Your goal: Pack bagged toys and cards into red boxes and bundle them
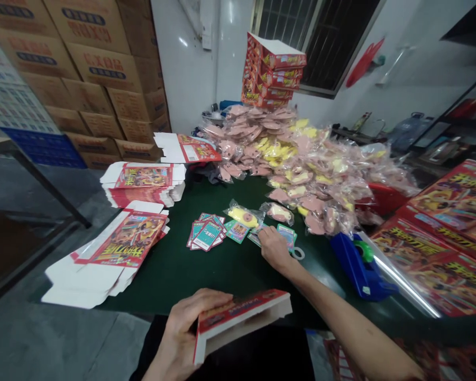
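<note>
My left hand (186, 323) is wrapped round a red printed cardboard box (241, 313), held tilted at the table's near edge with its open side towards me. My right hand (276, 247) reaches forward, its fingers closed at a small printed card (255, 236); the fingertips are partly hidden. More green-edged cards (287, 236) lie beside that hand, with another card (237, 232) to its left. Just beyond are a yellow toy in a clear bag (243, 216) and a pink-and-yellow bagged toy (278, 212). A fanned pile of teal-backed cards (207, 233) lies further left.
Many bagged toys (297, 153) are heaped at the back. Flattened boxes (127, 241) lie at the left. A blue tape dispenser (360, 267) and a white tape ring (299, 253) sit to the right. Filled-out red boxes (440, 243) stand at far right.
</note>
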The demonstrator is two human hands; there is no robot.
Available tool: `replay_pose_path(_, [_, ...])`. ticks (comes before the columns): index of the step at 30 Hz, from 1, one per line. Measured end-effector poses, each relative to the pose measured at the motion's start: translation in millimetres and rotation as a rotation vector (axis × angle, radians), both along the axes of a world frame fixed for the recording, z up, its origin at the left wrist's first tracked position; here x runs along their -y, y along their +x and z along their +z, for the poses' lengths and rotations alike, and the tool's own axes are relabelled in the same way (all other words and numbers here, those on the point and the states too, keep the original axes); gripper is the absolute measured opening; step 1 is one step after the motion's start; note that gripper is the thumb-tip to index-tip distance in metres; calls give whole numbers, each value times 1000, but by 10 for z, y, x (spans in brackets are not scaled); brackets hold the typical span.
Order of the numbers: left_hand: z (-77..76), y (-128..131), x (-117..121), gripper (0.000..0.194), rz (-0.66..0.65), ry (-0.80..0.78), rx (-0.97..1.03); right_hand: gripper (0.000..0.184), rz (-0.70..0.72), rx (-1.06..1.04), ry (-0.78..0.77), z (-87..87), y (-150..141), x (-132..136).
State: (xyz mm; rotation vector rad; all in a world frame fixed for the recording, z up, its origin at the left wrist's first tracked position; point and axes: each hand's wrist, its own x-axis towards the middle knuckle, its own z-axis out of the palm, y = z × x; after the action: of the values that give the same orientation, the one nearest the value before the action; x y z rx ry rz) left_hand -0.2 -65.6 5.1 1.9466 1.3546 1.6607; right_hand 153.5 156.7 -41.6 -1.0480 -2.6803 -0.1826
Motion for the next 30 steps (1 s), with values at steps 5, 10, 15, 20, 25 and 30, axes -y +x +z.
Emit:
replay_pose_path(5, [-32,17,-4,23,13,7,31,26,1,-125,-20,-37,20,23])
replay_pose_path(10, [-37,-1,7,21,18,-104,20,23,13,-217,-136,-43,46,-1])
replay_pose_path(15, [-40,-29,17,22,-27,-165,65,21,90,-203,-361,71,93,-239])
replay_pose_path(20, [-35,-37,19,24,-37,-225,73,21,145,-167,-445,143,144,-373])
replay_pose_path(25, [-33,-30,29,22,15,-285,63,19,164,-161,-303,136,173,-266])
replay_pose_path(30, [-86,-12,54,24,47,-318,76,29,117,-184,1,220,150,-121])
